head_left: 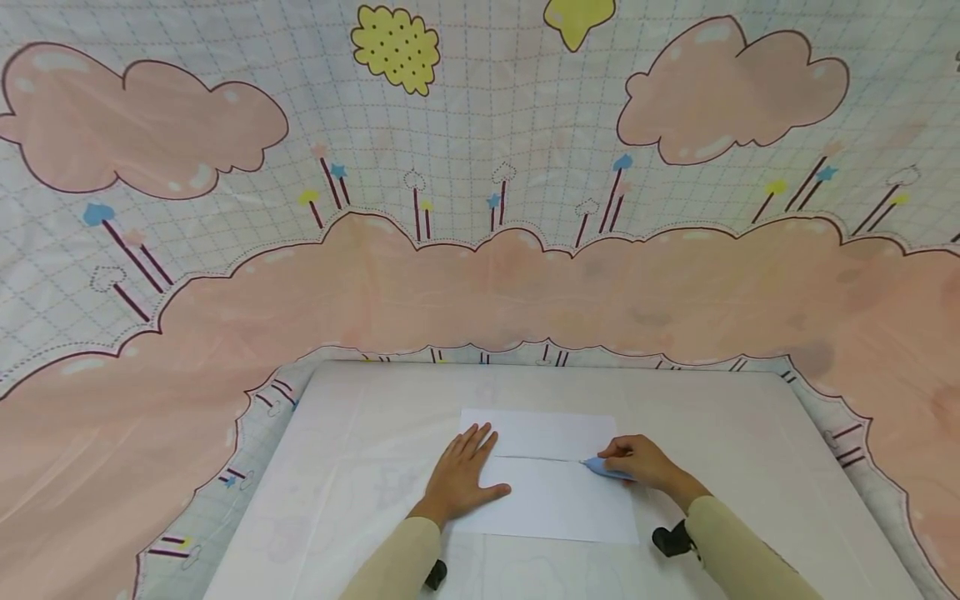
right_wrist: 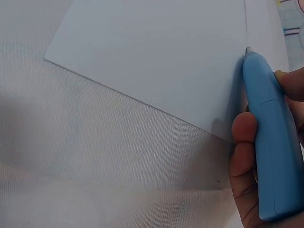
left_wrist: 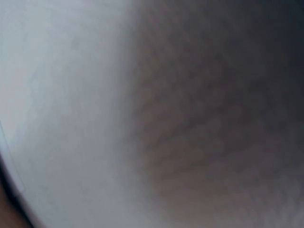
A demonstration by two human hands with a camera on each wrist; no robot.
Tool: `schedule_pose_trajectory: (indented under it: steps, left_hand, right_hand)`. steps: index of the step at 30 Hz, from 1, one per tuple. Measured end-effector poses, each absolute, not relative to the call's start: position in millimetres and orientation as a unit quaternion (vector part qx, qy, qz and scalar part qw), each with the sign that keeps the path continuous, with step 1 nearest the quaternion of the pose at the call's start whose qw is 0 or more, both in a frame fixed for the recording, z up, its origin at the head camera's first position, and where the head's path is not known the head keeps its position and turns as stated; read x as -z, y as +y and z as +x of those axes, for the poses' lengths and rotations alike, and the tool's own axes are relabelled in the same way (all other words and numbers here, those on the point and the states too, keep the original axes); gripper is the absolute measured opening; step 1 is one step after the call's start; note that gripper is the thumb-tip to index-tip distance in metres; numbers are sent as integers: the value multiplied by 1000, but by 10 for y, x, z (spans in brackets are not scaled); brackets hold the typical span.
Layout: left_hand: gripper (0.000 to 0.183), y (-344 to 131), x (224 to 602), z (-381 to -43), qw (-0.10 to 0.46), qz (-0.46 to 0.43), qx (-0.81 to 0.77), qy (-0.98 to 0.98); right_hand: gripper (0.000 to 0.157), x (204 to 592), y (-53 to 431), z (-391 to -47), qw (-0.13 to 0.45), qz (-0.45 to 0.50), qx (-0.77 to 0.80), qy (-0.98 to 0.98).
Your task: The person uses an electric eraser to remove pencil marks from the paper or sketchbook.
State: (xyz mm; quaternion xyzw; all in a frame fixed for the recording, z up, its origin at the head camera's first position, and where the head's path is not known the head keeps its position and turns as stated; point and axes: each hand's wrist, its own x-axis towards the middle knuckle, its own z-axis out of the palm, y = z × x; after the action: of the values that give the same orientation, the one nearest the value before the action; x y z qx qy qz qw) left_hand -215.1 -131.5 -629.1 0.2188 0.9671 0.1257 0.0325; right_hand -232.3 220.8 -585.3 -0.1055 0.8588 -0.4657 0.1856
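Observation:
A white sheet of paper [head_left: 555, 504] lies on the white table. My left hand [head_left: 465, 475] rests on its left side with fingers spread and thumb stretched out. In my right hand [head_left: 645, 461] is a blue cutter knife [right_wrist: 274, 137], gripped between thumb and fingers. Its small tip touches the paper near the right edge. A thin dark line [head_left: 536, 457] runs across the sheet from beside the left hand to that tip; I cannot tell whether it goes right through. The left wrist view is too close and blurred to show the fingers.
The white-covered table [head_left: 360, 467] extends around the paper. Behind it hangs a patterned curtain [head_left: 480, 292] with clouds and stars. Dark wrist-worn devices [head_left: 672, 539] sit by both sleeves, near the tabletop.

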Motion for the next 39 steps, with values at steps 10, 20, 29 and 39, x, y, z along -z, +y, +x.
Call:
schedule_pose_trajectory:
  steps: [10,20,29,39]
  left_hand:
    - [95,-1327,6284,-2146,33,218,-127,967]
    - [95,-1321,6279,-2144,37,217,-126,967]
    - [95,-1320,6277,-2144,36,220,-120,967]
    - [96,-1337,6303,-2150,33,222,-122,967]
  right_hand:
    - [15,5806,2108,-2309,190,-101,481,850]
    - [16,5813,2048,-2321,189,-105,478,852]
    - [15,5818,2009,-2325,189,-104,474,853]
    - [16,5832,1989,-2305,188,-110,486,846]
